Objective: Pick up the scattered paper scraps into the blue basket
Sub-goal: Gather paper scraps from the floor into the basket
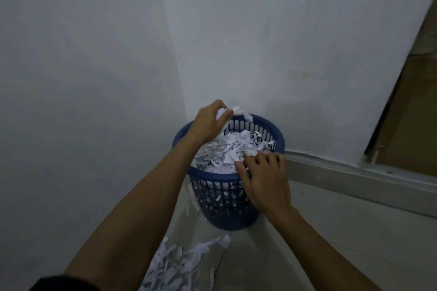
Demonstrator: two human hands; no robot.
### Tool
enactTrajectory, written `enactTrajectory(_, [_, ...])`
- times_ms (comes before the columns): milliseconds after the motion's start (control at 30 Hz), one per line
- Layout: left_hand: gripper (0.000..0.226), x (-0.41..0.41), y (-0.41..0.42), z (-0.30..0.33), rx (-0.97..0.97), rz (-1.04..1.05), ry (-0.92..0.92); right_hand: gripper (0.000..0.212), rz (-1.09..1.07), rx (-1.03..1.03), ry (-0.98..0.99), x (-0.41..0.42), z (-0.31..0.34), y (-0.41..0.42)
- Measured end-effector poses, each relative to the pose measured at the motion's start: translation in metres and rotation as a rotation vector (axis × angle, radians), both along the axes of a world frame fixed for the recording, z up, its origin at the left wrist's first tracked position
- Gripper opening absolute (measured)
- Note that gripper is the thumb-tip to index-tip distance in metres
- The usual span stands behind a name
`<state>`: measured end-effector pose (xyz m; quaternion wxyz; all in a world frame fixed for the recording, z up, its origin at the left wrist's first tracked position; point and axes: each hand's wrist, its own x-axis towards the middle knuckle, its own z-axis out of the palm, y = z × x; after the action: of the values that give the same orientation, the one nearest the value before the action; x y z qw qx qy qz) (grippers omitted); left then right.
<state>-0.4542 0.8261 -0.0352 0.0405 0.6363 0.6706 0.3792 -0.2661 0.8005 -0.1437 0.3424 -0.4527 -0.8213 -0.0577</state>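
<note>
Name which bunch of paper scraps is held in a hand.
The bunch in the left hand above the blue basket rim; the others lie inside it and on the floor.

two bare forearms, no rings or watch seen; dark sleeve [63,283] edge at left upper arm.

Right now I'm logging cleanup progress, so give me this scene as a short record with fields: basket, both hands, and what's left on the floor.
basket: blue basket in the wall corner, heaped with paper scraps
left hand: above the basket's far rim, grips a wad of scraps
right hand: at the near rim, fingers on the scraps inside
floor: pile of scraps still lying in front of the basket
</note>
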Motion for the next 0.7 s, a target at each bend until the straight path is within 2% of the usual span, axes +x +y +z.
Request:
enactTrajectory(100, [0.048, 0.013, 0.006, -0.014, -0.268, -0.089, -0.082, 0.050, -0.010, 0.005, 0.006, -0.002, 0.001, -0.001])
enactTrajectory(200, [0.045, 0.016, -0.001, -0.021, -0.375, -0.089, 0.082, 0.053, -0.020, -0.006, -0.032, -0.002, 0.001, -0.001])
enactTrajectory(300, [0.044, 0.001, -0.015, -0.027, -0.407, -0.020, 0.228, 0.054, -0.016, -0.020, -0.055, -0.004, 0.004, -0.003])
enactTrajectory(500, [0.069, -0.038, -0.077, -0.046, -0.398, 0.093, 0.350, 0.065, 0.013, -0.092, -0.056, -0.033, 0.016, -0.023])
enactTrajectory(700, [0.052, -0.053, -0.148, -0.051, -0.447, 0.205, 0.367, 0.071, 0.032, -0.254, -0.097, -0.066, 0.035, -0.042])
